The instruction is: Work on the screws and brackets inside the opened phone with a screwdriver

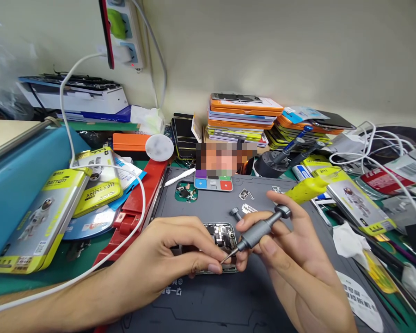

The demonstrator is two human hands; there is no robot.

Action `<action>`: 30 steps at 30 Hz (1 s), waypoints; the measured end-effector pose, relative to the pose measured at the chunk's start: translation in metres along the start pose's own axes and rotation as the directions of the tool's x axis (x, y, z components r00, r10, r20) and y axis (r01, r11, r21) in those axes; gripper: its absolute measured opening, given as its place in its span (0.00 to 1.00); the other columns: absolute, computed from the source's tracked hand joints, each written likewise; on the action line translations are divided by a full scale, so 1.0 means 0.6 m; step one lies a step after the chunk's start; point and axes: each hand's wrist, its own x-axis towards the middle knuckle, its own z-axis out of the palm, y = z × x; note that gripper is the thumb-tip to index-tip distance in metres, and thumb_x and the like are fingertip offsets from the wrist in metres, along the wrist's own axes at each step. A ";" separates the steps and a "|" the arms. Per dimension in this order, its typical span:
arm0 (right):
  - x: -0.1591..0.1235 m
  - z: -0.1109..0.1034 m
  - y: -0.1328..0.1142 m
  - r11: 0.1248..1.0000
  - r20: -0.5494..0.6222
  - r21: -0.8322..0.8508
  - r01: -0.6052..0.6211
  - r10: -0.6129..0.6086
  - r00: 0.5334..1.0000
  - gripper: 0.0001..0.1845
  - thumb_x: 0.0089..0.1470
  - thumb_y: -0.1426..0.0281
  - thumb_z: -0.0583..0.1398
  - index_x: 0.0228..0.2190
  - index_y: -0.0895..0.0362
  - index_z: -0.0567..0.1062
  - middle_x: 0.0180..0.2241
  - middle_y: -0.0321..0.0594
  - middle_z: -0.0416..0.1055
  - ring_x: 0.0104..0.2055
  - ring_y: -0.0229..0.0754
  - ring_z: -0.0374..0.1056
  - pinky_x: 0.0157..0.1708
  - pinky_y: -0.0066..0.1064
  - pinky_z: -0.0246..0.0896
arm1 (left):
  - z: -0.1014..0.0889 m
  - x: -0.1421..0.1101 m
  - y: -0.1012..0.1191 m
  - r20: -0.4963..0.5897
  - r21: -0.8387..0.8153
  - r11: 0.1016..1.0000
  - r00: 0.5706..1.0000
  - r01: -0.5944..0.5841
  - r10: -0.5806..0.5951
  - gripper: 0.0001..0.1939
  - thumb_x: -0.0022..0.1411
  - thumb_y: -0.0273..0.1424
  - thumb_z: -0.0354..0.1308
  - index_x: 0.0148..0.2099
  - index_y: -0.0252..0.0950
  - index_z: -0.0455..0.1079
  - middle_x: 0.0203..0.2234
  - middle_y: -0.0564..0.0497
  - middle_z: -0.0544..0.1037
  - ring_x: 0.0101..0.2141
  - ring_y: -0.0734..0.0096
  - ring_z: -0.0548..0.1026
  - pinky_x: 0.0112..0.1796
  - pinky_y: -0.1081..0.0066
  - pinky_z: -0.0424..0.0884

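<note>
A grey precision screwdriver (pixel 258 233) is in my right hand (pixel 294 254), with its cap end near the index finger and its shaft slanting down to the left. The thumb and index finger of my left hand (pixel 173 249) are pinched together at the screwdriver's tip. Whatever lies between those fingertips is too small or hidden to make out. Under both hands is an opened phone (pixel 225 231) with its inner parts exposed, partly covered by my fingers. A dark grey work mat (pixel 208 307) lies beneath it.
Small metal parts (pixel 244 194) and a razor blade (pixel 248 208) lie beyond the phone. A yellow bottle (pixel 307 187) and a tool holder (pixel 270 162) stand to the right. Battery packs (pixel 45 217) are at left, and a white cable (pixel 140 217) crosses over my left forearm.
</note>
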 end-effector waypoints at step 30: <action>-0.002 -0.039 0.023 0.638 0.157 -0.642 0.425 -0.433 0.888 0.38 0.62 0.82 0.63 0.67 0.42 0.66 0.57 0.48 0.75 0.40 0.46 0.79 0.31 0.39 0.80 | 0.028 -0.026 -0.017 0.343 0.776 0.417 0.872 -0.473 0.350 0.17 0.81 0.29 0.48 0.54 0.30 0.78 0.27 0.54 0.82 0.23 0.65 0.81 0.22 0.63 0.73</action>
